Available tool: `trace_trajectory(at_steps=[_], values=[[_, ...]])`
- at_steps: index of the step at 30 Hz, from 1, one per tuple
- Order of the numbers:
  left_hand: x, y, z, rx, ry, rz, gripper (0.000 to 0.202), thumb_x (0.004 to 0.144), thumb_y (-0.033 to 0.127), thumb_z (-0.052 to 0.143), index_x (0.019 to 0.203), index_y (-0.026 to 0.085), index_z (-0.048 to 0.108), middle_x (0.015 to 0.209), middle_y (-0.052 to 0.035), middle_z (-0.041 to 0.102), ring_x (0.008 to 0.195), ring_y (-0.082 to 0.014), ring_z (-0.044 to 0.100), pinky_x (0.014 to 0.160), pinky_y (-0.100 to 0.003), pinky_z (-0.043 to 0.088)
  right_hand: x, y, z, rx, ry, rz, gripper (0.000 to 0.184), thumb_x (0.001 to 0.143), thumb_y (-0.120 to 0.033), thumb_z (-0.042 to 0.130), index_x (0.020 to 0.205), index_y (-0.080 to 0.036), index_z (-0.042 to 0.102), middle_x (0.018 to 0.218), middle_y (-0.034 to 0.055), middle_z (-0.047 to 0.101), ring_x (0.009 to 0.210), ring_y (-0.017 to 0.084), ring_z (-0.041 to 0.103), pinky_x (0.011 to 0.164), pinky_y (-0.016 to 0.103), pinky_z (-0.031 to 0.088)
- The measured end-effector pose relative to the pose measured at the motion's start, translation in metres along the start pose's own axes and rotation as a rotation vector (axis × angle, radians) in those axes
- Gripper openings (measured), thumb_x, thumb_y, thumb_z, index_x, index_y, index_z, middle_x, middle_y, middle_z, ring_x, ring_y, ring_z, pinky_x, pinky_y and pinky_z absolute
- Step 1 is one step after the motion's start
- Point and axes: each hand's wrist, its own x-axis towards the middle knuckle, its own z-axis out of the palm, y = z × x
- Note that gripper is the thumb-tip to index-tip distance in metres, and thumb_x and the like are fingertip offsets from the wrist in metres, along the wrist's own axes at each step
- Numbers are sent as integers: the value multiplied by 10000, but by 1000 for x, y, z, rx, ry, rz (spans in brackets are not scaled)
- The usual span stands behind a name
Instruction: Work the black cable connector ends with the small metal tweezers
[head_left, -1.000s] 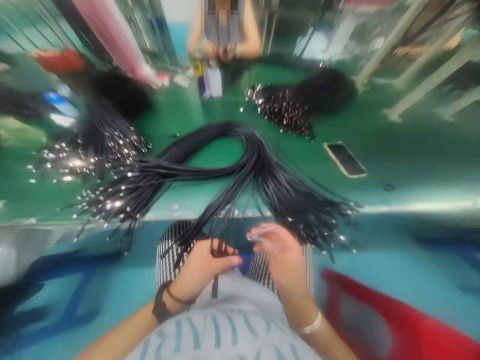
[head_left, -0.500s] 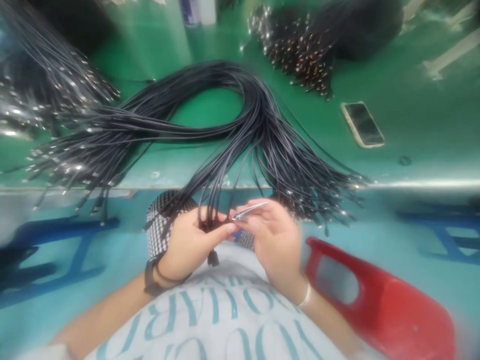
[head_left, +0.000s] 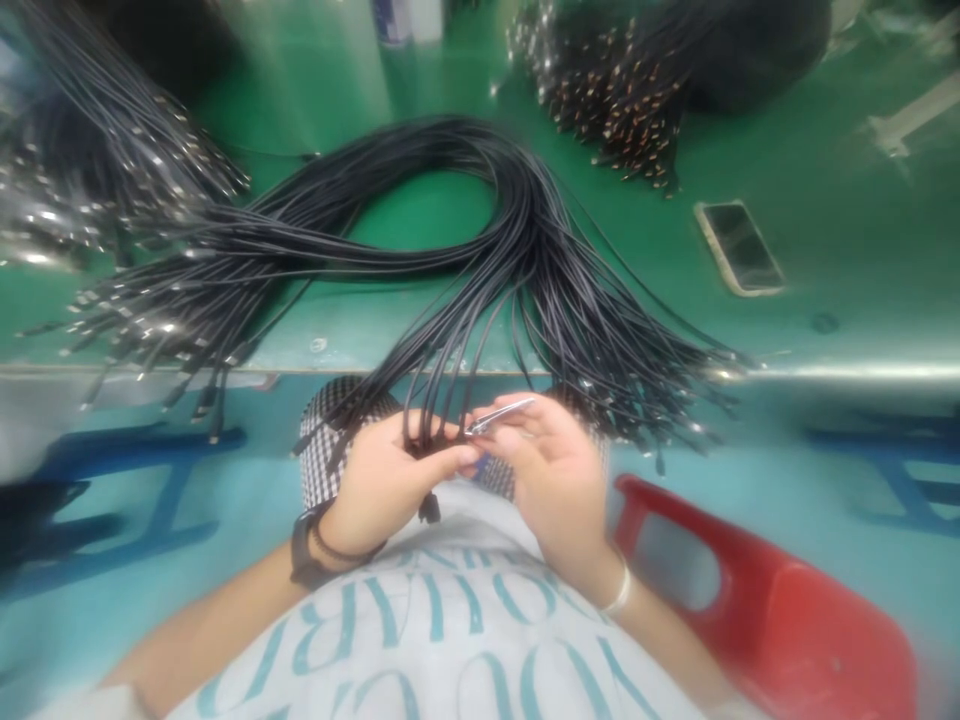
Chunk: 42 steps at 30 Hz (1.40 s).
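Observation:
My left hand (head_left: 394,475) is closed around several black cables (head_left: 426,405), with thumb and fingers pinching them near their ends. One dark cable end (head_left: 429,508) pokes out below that hand. In my right hand (head_left: 559,470) is a small slim silver metal tool (head_left: 501,414), held between thumb and fingers, its left end close to a cable at my left fingertips. The two hands nearly meet over my lap. The held cables come from a large looped bundle of black cables (head_left: 517,200) lying on the green table (head_left: 420,215). Which exact part the tool touches is too small to tell.
More cables with shiny ends (head_left: 97,190) lie at the left, and another bundle with copper-coloured ends (head_left: 630,100) at the back right. A phone (head_left: 741,248) rests on the table's right side. A red plastic stool (head_left: 780,610) stands low at my right.
The whole view has shifted slightly, so the table things appear a little further right. Both hands keep nearly the same pose, with the cables and silver tool still held.

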Motion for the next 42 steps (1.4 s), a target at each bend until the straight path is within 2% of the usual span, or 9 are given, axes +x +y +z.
trace_trajectory(at_steps=[5,11,15,23,27,30,34,38,42], values=[[0,2,-1,32,-4,22,192,671,269,818,726,171,662,592,3,741,562,-159,702,539,-199,558,1,-3,1,-44,-2,6,172,825,-142,702,964,-242,682,914,-13,759,866,123,723,778,199,598],[-1,4,1,27,-54,-15,189,692,294,797,745,164,671,610,-19,742,552,-177,691,508,-237,546,2,-4,1,-148,81,12,86,834,-198,709,909,-232,683,861,-14,756,793,122,727,722,198,604],[-1,4,2,-57,-68,-39,215,651,258,822,742,166,649,586,-15,725,532,-183,685,532,-261,557,2,1,-1,-105,127,36,90,842,-236,706,922,-222,667,853,-2,749,795,148,732,728,246,621],[-2,-2,-2,-200,-167,-89,259,616,230,856,705,164,622,551,13,693,496,-130,625,519,-218,512,0,6,-2,-26,89,23,176,831,-233,721,986,-227,638,920,5,718,864,193,729,787,313,615],[0,-3,-3,-167,-223,-104,215,699,267,811,711,146,634,578,-25,719,507,-138,641,509,-217,508,-2,7,0,-37,88,2,185,833,-239,713,994,-227,621,924,10,718,880,201,727,799,329,609],[0,-2,-4,-196,-247,-84,189,773,296,753,798,129,667,748,-81,773,610,-178,709,523,-228,531,-1,8,-1,-45,90,16,200,823,-252,719,993,-229,616,928,13,719,886,204,723,820,349,599],[0,-1,-6,-214,-333,-34,231,871,326,645,946,113,694,928,-123,775,664,-182,726,527,-229,547,1,8,-1,-27,118,97,185,823,-263,715,975,-218,618,919,24,721,871,192,720,780,307,597],[2,-1,-9,-184,-368,7,239,890,318,615,964,108,703,912,-119,771,642,-168,706,555,-241,558,3,6,1,-19,132,146,192,811,-261,722,963,-208,619,905,36,725,822,186,720,696,277,599],[4,-1,-12,-163,-387,22,260,894,331,608,984,106,702,848,-103,767,611,-158,682,580,-255,562,5,5,1,-63,94,144,204,812,-268,729,982,-211,635,927,40,731,806,172,713,700,269,588]])
